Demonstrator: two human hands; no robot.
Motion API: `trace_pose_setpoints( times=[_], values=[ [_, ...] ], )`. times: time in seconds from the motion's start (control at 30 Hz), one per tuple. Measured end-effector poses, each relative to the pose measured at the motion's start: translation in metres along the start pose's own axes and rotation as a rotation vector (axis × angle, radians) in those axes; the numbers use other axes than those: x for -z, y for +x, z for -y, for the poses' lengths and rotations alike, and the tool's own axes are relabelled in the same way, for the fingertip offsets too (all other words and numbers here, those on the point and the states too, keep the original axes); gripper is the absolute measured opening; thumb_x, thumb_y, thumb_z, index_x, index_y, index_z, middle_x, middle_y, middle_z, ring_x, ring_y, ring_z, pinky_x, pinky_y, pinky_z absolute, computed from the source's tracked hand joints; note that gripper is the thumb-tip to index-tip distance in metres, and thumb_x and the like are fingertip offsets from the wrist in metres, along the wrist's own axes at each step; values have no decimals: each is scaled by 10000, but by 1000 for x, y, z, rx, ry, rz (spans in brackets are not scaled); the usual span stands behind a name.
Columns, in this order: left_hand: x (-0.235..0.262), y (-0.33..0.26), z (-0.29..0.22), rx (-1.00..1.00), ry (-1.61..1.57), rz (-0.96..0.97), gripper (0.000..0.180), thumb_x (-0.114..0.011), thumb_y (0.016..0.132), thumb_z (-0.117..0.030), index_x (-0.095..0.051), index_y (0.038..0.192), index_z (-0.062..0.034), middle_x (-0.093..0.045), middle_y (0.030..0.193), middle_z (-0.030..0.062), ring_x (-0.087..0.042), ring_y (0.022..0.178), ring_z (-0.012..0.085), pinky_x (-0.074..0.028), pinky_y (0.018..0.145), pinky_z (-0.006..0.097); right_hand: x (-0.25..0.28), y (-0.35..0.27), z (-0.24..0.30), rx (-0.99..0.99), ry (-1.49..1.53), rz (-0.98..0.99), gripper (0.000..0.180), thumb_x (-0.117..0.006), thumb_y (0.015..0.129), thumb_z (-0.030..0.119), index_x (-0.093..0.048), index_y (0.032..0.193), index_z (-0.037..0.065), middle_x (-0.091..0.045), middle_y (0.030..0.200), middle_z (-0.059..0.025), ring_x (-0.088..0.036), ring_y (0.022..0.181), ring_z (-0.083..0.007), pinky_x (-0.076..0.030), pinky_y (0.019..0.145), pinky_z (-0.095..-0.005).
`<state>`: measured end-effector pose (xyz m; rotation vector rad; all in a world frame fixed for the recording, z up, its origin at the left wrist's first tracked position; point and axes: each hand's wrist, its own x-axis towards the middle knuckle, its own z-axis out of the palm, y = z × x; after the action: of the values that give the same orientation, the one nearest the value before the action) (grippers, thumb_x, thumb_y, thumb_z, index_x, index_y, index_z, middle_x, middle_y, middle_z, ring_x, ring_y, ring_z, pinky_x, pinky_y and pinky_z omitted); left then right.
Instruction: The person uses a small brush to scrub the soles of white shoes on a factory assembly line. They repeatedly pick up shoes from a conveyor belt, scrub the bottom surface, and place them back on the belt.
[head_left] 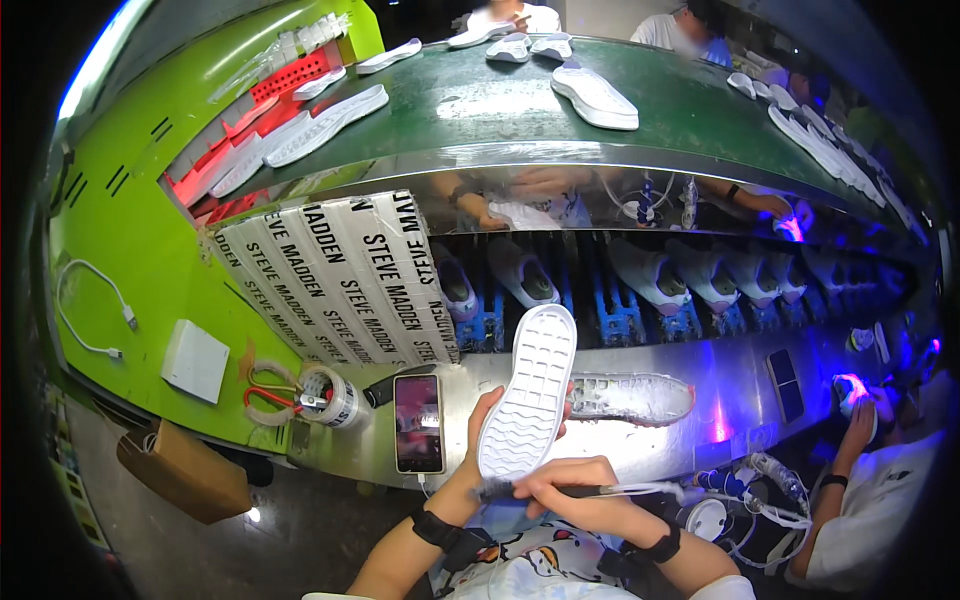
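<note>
My left hand (484,425) is closed around a white shoe sole (530,390), held upright with its grid-and-wave tread facing me. The thumb lies along its left edge and fingertips show on its right. In my right hand (592,497) is a slim dark-handled brush (498,492) with a pale hose or cord running off to the right. Its dark tip is at the sole's lower end; whether it touches is hard to tell. Behind the held sole, another white sole (640,398) lies hollow side up on the metal bench (540,455).
Left of my hands are a phone (418,425), a tape roll (330,395) and red-handled scissors (272,396). A printed cardboard panel (340,285) stands behind. Shoes (650,275) sit on a blue rack. Soles (595,97) ride the green conveyor (460,110). A co-worker's hand (862,425) is at right.
</note>
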<state>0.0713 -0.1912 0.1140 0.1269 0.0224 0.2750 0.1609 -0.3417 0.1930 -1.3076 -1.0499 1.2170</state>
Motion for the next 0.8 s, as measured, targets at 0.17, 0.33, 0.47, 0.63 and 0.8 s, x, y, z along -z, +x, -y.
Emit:
trace_pose_setpoints(
  times=[0.17,0.33,0.47,0.63,0.8],
  values=[
    [-7,4,-11,178,73,-74,705,-404,886,-405,-341,1397,77,-444,1368,283,-565,1138,393,-487,959,442,17,4,12,89,-70,-10,192,-542,933,79,-691,889,-34,-682,855,-111,-669,688,-145,-544,640,-263],
    [-17,15,-18,411,210,-256,535,-452,889,-312,-528,1228,94,-634,1123,244,-655,965,332,-519,895,351,32,5,27,256,-302,141,117,-600,884,53,-691,884,-21,-683,909,-135,-679,829,-179,-534,712,-272],
    [-34,-6,-16,253,699,-35,410,-471,935,-160,-499,1303,21,-550,1288,165,-554,1163,226,-417,1016,313,28,-3,31,285,-460,179,100,-612,862,35,-691,879,-25,-691,893,-114,-676,868,-231,-529,768,-300],
    [-65,-11,-27,167,1173,94,410,-407,953,-64,-469,1356,-26,-470,1375,105,-413,1306,175,-302,1103,308,42,-6,32,350,-331,109,140,-599,896,101,-678,892,-15,-652,864,-120,-652,736,-234,-518,680,-321],
    [-50,35,-33,712,1186,-316,395,-604,849,-324,-676,1068,-4,-680,952,86,-643,839,139,-495,735,240,66,-24,16,55,-306,112,155,-594,908,101,-690,887,-20,-671,914,-120,-666,811,-192,-532,753,-290]
  ],
)
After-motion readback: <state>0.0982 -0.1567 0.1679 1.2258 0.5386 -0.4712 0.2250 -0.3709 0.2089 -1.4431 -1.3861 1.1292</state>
